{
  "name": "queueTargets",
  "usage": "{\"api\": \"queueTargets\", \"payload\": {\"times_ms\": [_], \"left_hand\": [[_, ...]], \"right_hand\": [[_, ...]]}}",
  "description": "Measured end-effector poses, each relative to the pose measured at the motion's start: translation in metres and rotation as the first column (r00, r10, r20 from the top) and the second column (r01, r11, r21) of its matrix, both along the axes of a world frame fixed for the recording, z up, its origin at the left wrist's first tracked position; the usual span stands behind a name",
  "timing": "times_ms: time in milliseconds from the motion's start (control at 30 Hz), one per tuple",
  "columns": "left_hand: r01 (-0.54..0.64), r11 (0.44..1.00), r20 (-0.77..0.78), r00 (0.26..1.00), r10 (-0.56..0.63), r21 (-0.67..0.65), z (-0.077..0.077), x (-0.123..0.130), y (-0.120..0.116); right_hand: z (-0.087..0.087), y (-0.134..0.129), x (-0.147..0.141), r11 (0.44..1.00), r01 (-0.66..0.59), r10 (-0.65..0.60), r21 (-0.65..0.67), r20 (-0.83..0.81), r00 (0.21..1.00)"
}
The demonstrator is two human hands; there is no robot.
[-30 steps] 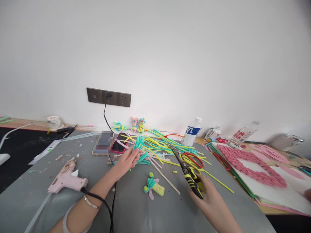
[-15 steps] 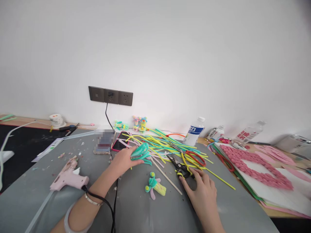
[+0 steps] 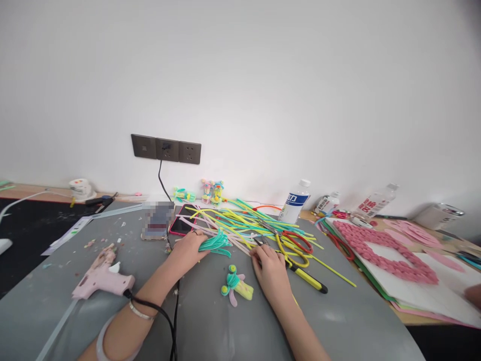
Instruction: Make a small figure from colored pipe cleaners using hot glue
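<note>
My left hand (image 3: pixel 188 250) is closed round a looped bundle of teal pipe cleaners (image 3: pixel 216 244), low over the table. My right hand (image 3: pixel 268 260) lies over black pliers with yellow-and-black handles (image 3: pixel 310 281). Its fingers curl down near the jaws and the end of a lilac pipe cleaner (image 3: pixel 242 246); what they grip is hidden. Between my hands lies a small pipe-cleaner figure (image 3: pixel 237 287) with a teal and yellow head, yellow body and lilac limbs. Scissors with red and yellow handles (image 3: pixel 296 241) rest just beyond my right hand.
Loose pipe cleaners (image 3: pixel 240 218) spread behind my hands. A pink glue gun (image 3: pixel 101 281) with its black cord lies left, near a phone (image 3: pixel 183 219). A bottle (image 3: pixel 295 203) stands at the wall. A pink braided ring (image 3: pixel 387 250) and another person's hand (image 3: pixel 473 295) are right.
My right hand has moved left and forward over the pliers, uncovering a yellow handle. My left hand has shifted slightly with the teal bundle. Another person's hand has appeared at the right edge.
</note>
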State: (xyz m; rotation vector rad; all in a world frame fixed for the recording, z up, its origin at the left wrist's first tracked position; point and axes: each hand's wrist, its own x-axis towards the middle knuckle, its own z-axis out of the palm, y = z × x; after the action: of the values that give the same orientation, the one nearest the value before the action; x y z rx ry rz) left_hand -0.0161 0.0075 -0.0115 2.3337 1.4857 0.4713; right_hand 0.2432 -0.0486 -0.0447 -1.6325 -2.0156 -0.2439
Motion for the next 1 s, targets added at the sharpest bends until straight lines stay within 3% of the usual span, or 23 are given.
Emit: {"api": "queueTargets", "payload": {"times_ms": [267,567,767,833,867,1000], "left_hand": [[0.023,0.994,0.114,0.993,-0.035,0.107,-0.014,-0.003,0.007],[-0.126,0.988,0.454,0.888,0.074,0.085,0.005,0.002,0.001],[-0.255,0.949,0.586,0.804,0.102,0.185,0.013,0.003,-0.004],[-0.230,0.958,0.594,0.800,0.088,0.168,0.014,0.005,-0.006],[-0.208,0.966,0.595,0.800,0.076,0.156,0.015,0.006,-0.007],[-0.022,0.997,0.542,0.840,-0.024,0.078,0.014,0.008,-0.010]], "right_hand": [[0.003,0.037,0.006,0.992,-0.128,0.128,-0.009,0.015,0.992],[0.005,0.068,0.000,0.981,-0.192,0.192,0.000,-0.004,0.981],[0.024,0.059,-0.009,0.977,-0.185,0.198,0.105,-0.122,0.973],[0.032,0.054,-0.021,0.942,-0.318,0.336,0.110,-0.302,0.892],[0.037,0.053,-0.030,0.907,-0.410,0.413,0.099,-0.410,0.813],[0.067,0.056,-0.074,0.683,-0.729,0.541,0.049,-0.705,0.459]]}}
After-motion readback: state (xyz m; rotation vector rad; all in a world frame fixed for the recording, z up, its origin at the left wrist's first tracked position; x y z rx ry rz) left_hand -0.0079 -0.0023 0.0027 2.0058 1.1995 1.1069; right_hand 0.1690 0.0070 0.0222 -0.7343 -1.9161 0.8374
